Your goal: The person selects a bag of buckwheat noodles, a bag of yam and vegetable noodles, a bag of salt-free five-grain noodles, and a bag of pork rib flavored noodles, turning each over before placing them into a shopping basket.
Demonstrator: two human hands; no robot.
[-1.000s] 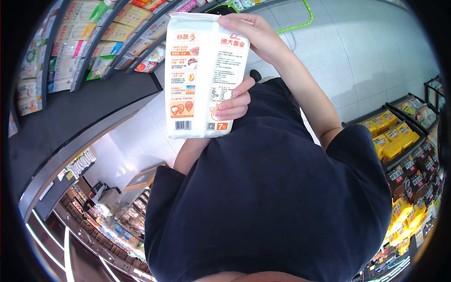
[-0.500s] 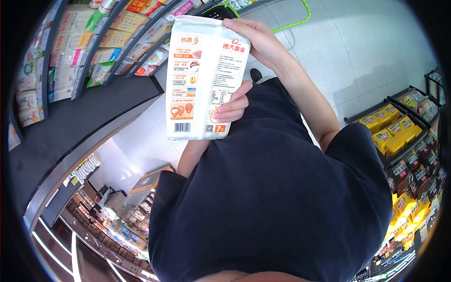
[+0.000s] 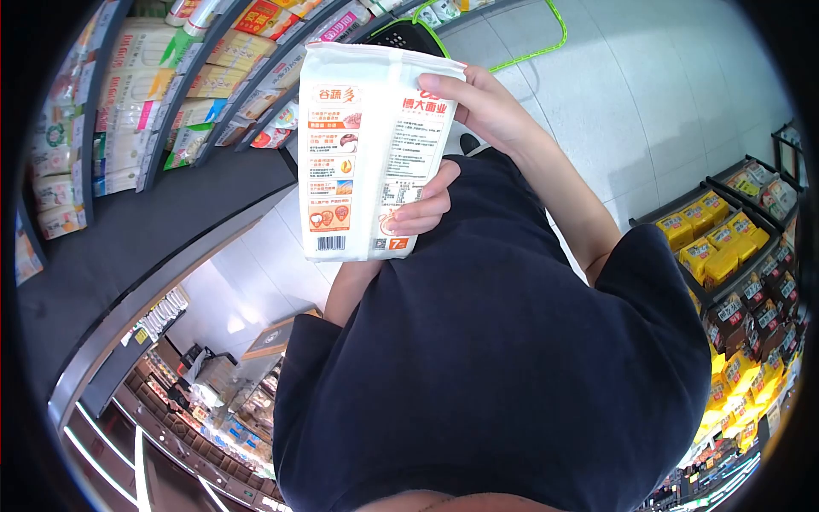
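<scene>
A white packet [image 3: 367,154] with orange and red print, small food pictures and a barcode is held up in front of my dark shirt [image 3: 495,341]. Behind it is most of my left hand [image 3: 426,203], whose fingers curl round the packet's lower right edge onto its printed face. My right hand [image 3: 482,102] grips the upper right corner, thumb on the front and the other fingers mostly hidden.
Shelves [image 3: 102,111] of packaged goods curve along the left. A black basket [image 3: 409,38] with a green handle is at the top, behind the packet. Yellow packs [image 3: 717,239] fill trays at the right. A shoe [image 3: 469,143] shows on the tiled floor [image 3: 597,102].
The packet has shifted slightly down and left, and its top edge slopes more. My right thumb sits lower on its front. Both hands have kept hold.
</scene>
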